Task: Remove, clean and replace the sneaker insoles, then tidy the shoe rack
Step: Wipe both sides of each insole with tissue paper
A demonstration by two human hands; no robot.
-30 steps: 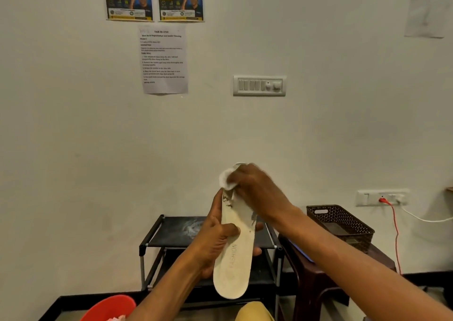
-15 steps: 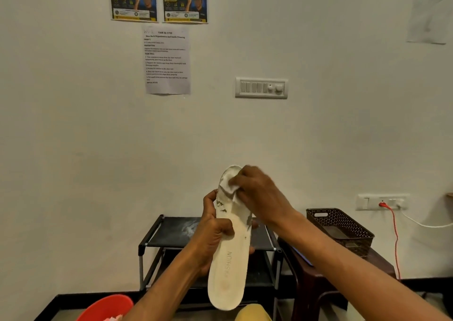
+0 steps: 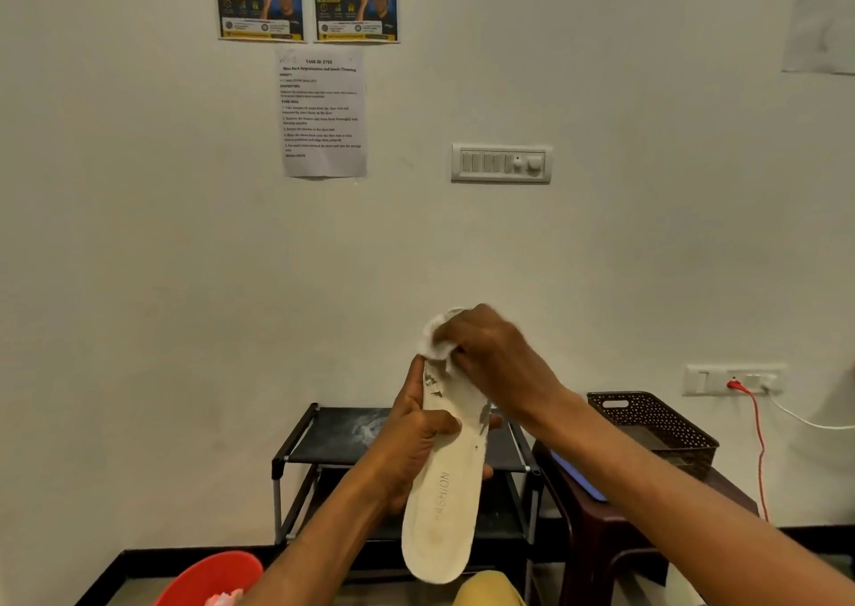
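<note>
A cream-white insole [image 3: 444, 508] is held upright in front of me, heel end down, with worn patches near its toe end. My left hand [image 3: 412, 448] grips it around the middle, thumb across the front. My right hand [image 3: 495, 360] presses a small white wipe [image 3: 437, 339] against the toe end at the top. Behind the hands stands a black two-tier shoe rack [image 3: 333, 439] against the wall, its top shelf dusty and bare where visible. No sneaker shows in this view.
A dark brown plastic stool [image 3: 615, 527] stands right of the rack, carrying a brown perforated basket [image 3: 657, 425] and a blue flat object [image 3: 578, 476]. A red tub [image 3: 208, 578] sits at bottom left. A red cable [image 3: 758, 443] hangs from the wall socket.
The wipe in my right hand has rubbed back and forth at the insole's toe end. The insole stays in my left hand, barely shifted.
</note>
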